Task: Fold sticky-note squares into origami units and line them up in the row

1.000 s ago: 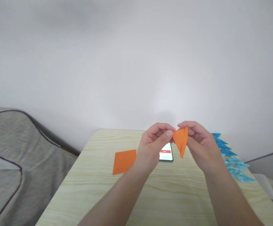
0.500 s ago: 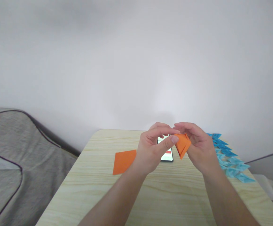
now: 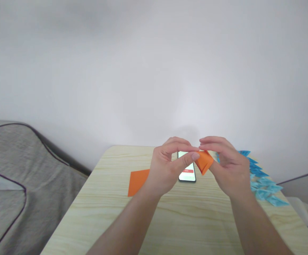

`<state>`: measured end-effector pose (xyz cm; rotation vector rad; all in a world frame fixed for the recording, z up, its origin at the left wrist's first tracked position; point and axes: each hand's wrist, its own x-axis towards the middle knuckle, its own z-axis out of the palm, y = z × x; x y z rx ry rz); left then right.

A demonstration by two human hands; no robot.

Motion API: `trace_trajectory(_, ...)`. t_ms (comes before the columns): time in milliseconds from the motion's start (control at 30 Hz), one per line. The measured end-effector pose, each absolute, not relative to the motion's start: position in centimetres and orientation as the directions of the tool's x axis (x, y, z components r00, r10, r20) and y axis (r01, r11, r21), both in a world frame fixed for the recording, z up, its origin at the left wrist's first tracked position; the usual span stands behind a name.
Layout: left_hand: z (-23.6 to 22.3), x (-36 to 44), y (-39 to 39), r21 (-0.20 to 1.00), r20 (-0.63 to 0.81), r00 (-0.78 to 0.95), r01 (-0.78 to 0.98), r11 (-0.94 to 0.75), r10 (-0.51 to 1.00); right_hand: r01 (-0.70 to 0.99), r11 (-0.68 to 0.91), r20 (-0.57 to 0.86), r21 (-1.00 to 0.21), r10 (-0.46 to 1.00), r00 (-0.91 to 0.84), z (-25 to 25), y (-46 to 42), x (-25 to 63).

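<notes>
A small piece of folded orange paper [image 3: 204, 162] is held up between my two hands, above the table. My left hand [image 3: 167, 166] pinches its left corner between thumb and fingers. On the other side, my right hand [image 3: 229, 168] grips the right edge, its thumb partly hidden behind the paper and its fingertips at the top. Left of my left wrist a flat orange sheet [image 3: 137, 182] lies on the table, partly covered by the hand.
Beyond my hands a lit phone [image 3: 187, 176] lies on the pale wood-grain table [image 3: 193, 219]. Several folded blue paper pieces [image 3: 266, 184] run along the right side. A white wall [image 3: 154, 78] stands behind; grey fabric seating [image 3: 37, 198] is at the left.
My left hand has shifted slightly left, covering more of the flat sheet, and my right hand slightly right. The folded paper has tilted and moved a little left and up.
</notes>
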<state>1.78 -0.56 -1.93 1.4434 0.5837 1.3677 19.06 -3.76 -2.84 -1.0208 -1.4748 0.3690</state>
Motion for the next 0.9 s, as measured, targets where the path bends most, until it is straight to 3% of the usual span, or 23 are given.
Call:
trace_trajectory(500, -1.8, 0.8, 0.4, 0.954, 0.28, 0.308, -0.192, -0.229, 0.909, 0.271, 0.47, 0.475, -0.84, 0.879, -0.05, -2.9, -3.6, 20.0)
trace_trajectory(700, -2.2, 0.8, 0.5, 0.965, 0.257, 0.252, -0.124, -0.232, 0.933, 0.302, 0.344, 0.347, -0.889, 0.937, -0.045, -2.6, -3.6, 20.2)
trace_trajectory(900, -1.9, 1.0, 0.3, 0.974, 0.227, 0.311, -0.098, -0.207, 0.923, 0.236, 0.219, 0.216, -0.947, 0.976, -0.037, -2.7, -3.6, 19.4)
